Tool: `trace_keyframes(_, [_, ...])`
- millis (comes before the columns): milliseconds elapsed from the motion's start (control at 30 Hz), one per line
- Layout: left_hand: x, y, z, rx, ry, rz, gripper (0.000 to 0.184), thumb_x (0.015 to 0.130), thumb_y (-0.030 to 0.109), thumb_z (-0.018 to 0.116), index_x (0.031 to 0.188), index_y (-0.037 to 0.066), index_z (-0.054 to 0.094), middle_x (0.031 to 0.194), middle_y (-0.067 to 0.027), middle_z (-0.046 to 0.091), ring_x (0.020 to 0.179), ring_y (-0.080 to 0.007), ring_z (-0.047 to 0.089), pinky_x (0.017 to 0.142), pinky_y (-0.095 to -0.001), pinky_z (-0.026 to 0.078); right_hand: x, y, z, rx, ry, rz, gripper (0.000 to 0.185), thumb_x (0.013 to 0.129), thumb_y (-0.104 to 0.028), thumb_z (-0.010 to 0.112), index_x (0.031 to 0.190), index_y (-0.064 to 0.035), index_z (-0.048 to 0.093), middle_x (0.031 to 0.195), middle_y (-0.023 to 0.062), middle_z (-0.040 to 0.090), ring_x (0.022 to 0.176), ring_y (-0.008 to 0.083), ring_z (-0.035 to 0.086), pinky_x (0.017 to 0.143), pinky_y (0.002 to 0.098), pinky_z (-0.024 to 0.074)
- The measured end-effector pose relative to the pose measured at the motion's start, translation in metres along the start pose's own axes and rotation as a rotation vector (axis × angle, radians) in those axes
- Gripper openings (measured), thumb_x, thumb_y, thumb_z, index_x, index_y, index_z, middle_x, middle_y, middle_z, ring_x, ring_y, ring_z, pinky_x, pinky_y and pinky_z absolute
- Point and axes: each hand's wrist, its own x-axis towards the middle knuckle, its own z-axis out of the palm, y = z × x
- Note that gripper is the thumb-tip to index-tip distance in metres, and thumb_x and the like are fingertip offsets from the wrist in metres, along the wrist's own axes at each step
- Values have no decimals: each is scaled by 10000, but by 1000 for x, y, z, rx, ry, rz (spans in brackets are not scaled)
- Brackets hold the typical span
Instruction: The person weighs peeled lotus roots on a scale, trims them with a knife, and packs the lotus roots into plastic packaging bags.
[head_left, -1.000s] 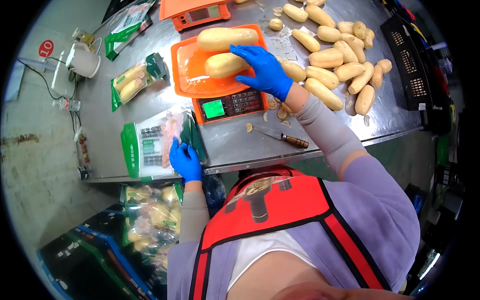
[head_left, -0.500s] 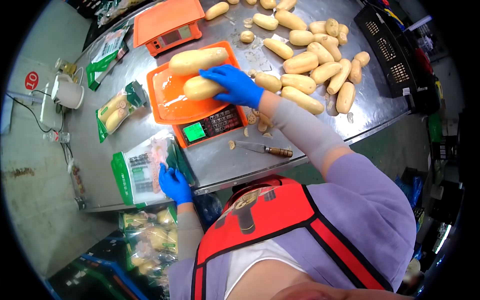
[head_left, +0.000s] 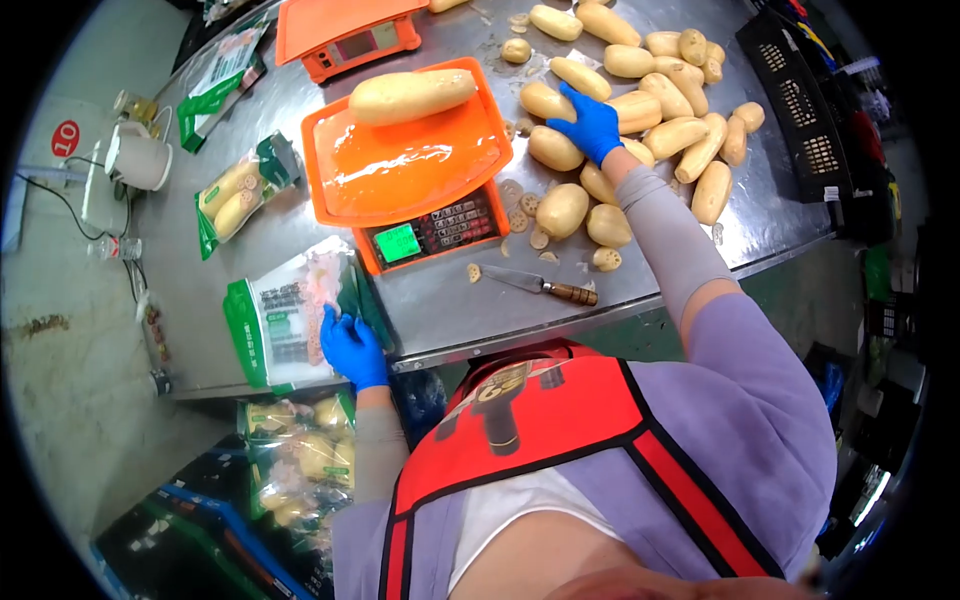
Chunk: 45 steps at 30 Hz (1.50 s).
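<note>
Tabletop: bare metal (head_left: 440,330), shiny, marked with wet-looking streaks.
Scale: orange scale (head_left: 408,160) taken as clock centre; display lit green.
On pan: one pale root (head_left: 412,97), laid along the 12 o'clock side.
Left hand (head_left: 352,348): laid against the flat printed bag (head_left: 290,315) at 7 o'clock; grip can't be told.
Right hand (head_left: 593,122): placed on the root pile (head_left: 668,136) at 3 o'clock, fingers and thumb wide.
Knife (head_left: 542,284): laid at 4 o'clock, wooden handle to the right; cut slices (head_left: 528,204) scattered between scale and pile.
Filled bag (head_left: 240,198): set at 9 o'clock.
Second scale (head_left: 350,38): parked at 11 o'clock.
Black crate (head_left: 805,115): stood at the 3 o'clock tabletop edge.
Room: stained pale wall (head_left: 50,280) at 8 o'clock, red "10" sign (head_left: 65,139) mounted at 9; packed bags (head_left: 303,455) stacked below tabletop level at 7.
</note>
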Motion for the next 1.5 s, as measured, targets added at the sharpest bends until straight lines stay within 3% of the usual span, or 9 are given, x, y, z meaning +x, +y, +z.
trace_keyframes(233, [3,10,-4,-15,6,-49,110,784,89,603,842,4,562,1212,-245,533,1059,-362,534,904,-416,412,2,21,7,68,-71,11,652,766,-511,632,1268,-116,505,1158,165,588,998,332,588,869,396,458])
trace_keyframes(400, [2,9,-3,-4,-9,-38,135,776,118,609,846,17,552,1216,-235,533,1046,-372,526,898,-440,406,-15,20,-15,538,146,-20,451,824,-330,659,1181,-65,582,1074,167,633,972,260,617,854,329,467])
trace_keyframes(567, [-1,-1,2,-32,4,-6,131,782,97,601,860,13,537,1246,-255,509,1085,-385,516,932,-439,393,-44,33,-13,805,284,11,297,857,-131,623,1130,-16,603,969,87,666,839,132,611,774,269,485])
trace_keyframes(933, [0,1,0,-52,-7,-38,123,778,68,591,836,-29,544,1244,-263,509,1094,-373,525,924,-407,418,-124,49,-61,811,328,351,209,866,-132,607,1012,14,636,913,51,639,827,104,578,765,254,466])
trace_keyframes(967, [0,1,-1,-53,-9,-37,123,778,68,591,836,-29,544,1244,-263,509,1094,-373,525,924,-407,418,-136,55,-60,689,237,411,210,859,-145,618,1010,-1,638,905,58,639,818,117,586,762,260,465])
trace_keyframes(1067, [0,3,-2,-38,-21,-37,120,779,67,589,834,-29,542,1240,-261,512,1081,-373,529,915,-408,421,-185,32,-52,522,238,248,247,820,-170,660,1030,-41,644,916,86,651,840,183,610,784,303,471])
trace_keyframes(1133, [0,2,-1,-94,-17,-64,119,779,71,590,831,-25,542,1239,-256,514,1072,-372,530,908,-408,422,-203,14,-52,329,176,33,485,740,-217,716,1188,-94,576,1067,132,601,999,294,561,885,383,432])
trace_keyframes(1200, [-2,-2,3,-100,-8,-55,120,778,74,593,832,-21,543,1240,-254,514,1069,-372,531,908,-407,421,-207,-7,-54,164,80,-7,657,698,-248,738,1289,-113,485,1171,148,540,1076,329,502,924,418,399])
trace_keyframes(1500, [0,3,0,-60,7,-26,118,788,69,601,850,-22,558,1221,-260,521,1096,-356,519,931,-402,399,-194,-7,-47,295,147,9,745,637,-279,784,1285,-80,473,1133,142,536,1043,318,505,914,412,402])
